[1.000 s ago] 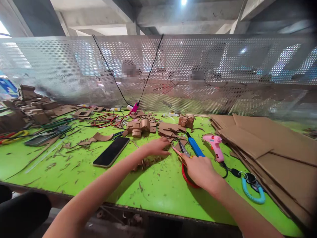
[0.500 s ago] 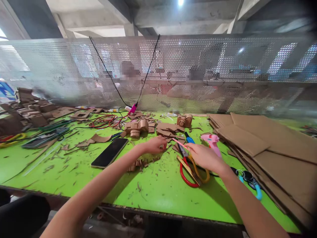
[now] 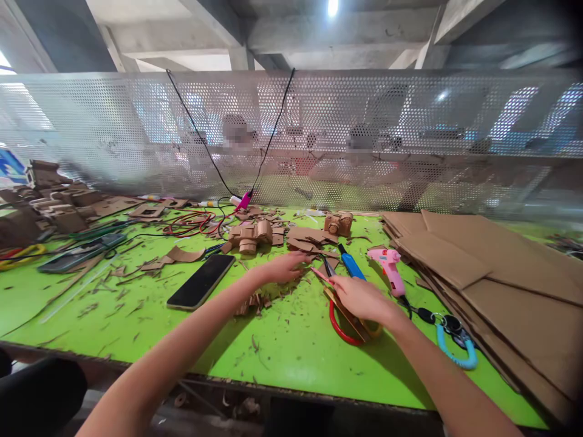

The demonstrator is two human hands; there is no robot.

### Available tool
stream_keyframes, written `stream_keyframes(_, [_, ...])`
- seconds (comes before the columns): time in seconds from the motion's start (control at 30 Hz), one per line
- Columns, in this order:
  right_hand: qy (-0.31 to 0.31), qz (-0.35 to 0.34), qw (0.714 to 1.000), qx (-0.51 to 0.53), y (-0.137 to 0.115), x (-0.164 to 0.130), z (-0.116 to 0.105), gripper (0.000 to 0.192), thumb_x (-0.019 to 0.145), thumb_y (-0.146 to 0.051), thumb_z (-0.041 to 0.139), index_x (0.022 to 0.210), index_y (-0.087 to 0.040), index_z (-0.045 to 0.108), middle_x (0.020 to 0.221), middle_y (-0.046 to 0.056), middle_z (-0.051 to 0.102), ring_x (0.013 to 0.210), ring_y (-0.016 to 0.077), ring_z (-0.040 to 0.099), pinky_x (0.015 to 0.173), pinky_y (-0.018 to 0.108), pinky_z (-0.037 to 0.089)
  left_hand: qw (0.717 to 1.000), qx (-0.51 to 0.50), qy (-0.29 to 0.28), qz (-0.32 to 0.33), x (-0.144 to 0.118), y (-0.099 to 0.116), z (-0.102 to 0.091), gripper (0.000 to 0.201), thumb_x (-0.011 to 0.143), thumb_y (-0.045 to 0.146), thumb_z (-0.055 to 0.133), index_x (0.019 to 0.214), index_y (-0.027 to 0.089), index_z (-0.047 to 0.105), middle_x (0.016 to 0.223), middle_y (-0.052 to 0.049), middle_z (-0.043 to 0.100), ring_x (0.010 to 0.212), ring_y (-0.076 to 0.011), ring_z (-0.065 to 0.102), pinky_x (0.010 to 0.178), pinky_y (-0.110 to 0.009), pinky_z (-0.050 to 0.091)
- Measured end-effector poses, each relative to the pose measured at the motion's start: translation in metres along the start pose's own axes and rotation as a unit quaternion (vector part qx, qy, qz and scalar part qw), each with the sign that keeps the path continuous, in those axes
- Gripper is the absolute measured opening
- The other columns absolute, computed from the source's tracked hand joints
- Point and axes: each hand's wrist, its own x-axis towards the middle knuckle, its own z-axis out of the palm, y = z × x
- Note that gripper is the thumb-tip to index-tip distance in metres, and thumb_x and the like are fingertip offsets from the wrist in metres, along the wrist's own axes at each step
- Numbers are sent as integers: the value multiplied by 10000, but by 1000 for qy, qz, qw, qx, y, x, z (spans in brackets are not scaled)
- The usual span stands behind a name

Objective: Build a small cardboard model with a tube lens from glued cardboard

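Observation:
My left hand (image 3: 286, 267) is low over cardboard scraps (image 3: 306, 241) at the table's middle. Its fingers are stretched out, and I see nothing held in them. Closed around a thin pink pen-like tool (image 3: 320, 276), my right hand (image 3: 364, 296) points its tip left toward my left fingers. Under that hand lie scissors with a red handle loop (image 3: 339, 325), partly hidden, and a brown-gold strip (image 3: 350, 315) across them. A blue-handled tool (image 3: 350, 264) rests just beyond. Behind my left hand sits a small cardboard camera model (image 3: 249, 237).
Right of my hands are a pink glue gun (image 3: 388, 270), keys with a turquoise coil (image 3: 458, 358) and stacked cardboard sheets (image 3: 505, 285). A phone (image 3: 201, 282) lies to the left. A second camera model (image 3: 337, 224) stands behind, before a perforated metal screen (image 3: 319, 176).
My left hand's curled fingers have straightened and reach slightly right. My right hand has moved left and down with the pink tool, uncovering more of the blue handle and covering the yellow scissor loop.

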Motion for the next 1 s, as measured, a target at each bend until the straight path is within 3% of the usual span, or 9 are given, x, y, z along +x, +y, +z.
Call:
stream_keyframes(0.13, [-70, -71, 986, 131, 13, 5, -10, 353, 897, -271, 375, 1088, -207, 665, 915, 48, 686, 670, 132, 564, 568, 224, 364, 998, 61, -14, -1, 3, 6, 7, 255, 840, 185, 486, 1069, 172, 598, 1090, -90, 605, 1009, -202, 563, 880, -309, 452])
stream_keyframes(0.3, [-39, -34, 978, 203, 23, 7, -15, 357, 882, -301, 396, 1096, -161, 645, 581, -38, 498, 453, 75, 358, 439, 205, 242, 996, 90, -6, -22, 3, 15, 5, 193, 837, 176, 443, 903, 145, 622, 955, -113, 615, 910, -224, 539, 837, -344, 447])
stream_keyframes(0.43, [-39, -48, 964, 259, 31, 12, -11, 340, 861, -312, 431, 1078, -152, 638, 499, -75, 392, 422, 69, 328, 416, 197, 216, 994, 102, -14, -31, -1, 16, -5, 149, 738, 192, 540, 853, 180, 634, 996, -94, 627, 972, -250, 528, 859, -363, 427])
stream_keyframes(0.53, [-9, -39, 935, 353, 41, 22, -9, 399, 844, -367, 459, 1141, -135, 590, 464, -92, 384, 390, 67, 317, 395, 189, 217, 993, 90, -58, -50, 0, 13, -9, 122, 691, 183, 566, 791, 184, 634, 875, -59, 660, 811, -210, 588, 718, -304, 452])
stream_keyframes(0.6, [46, -33, 901, 431, 45, 30, -6, 434, 821, -398, 475, 1147, -128, 567, 443, -101, 383, 370, 65, 304, 380, 183, 207, 993, 84, -65, -55, 5, 11, -8, 145, 710, 214, 573, 839, 186, 633, 849, -44, 672, 751, -191, 601, 652, -275, 443])
stream_keyframes(0.7, [125, -34, 837, 531, 43, 37, -4, 413, 751, -424, 525, 1043, -135, 572, 412, -114, 366, 356, 62, 281, 363, 177, 183, 994, 83, -49, -43, 15, 11, -5, 299, 817, 330, 528, 1081, 204, 588, 1038, -59, 660, 889, -200, 612, 686, -261, 442])
stream_keyframes(0.8, [155, -22, 794, 587, 38, 39, -3, 372, 692, -436, 566, 934, -153, 562, 393, -117, 366, 350, 57, 265, 353, 177, 159, 993, 109, -48, -18, 25, 15, -5, 301, 880, 363, 472, 1122, 228, 591, 1088, -57, 647, 929, -191, 616, 693, -245, 439])
stream_keyframes(1.0, [175, -28, 786, 593, 34, 38, 0, 336, 694, -439, 581, 897, -172, 580, 392, -107, 395, 355, 61, 287, 349, 184, 164, 986, 154, -67, -22, 37, 27, -10, 204, 842, 220, 494, 960, 222, 662, 971, -50, 682, 842, -183, 638, 649, -240, 445])
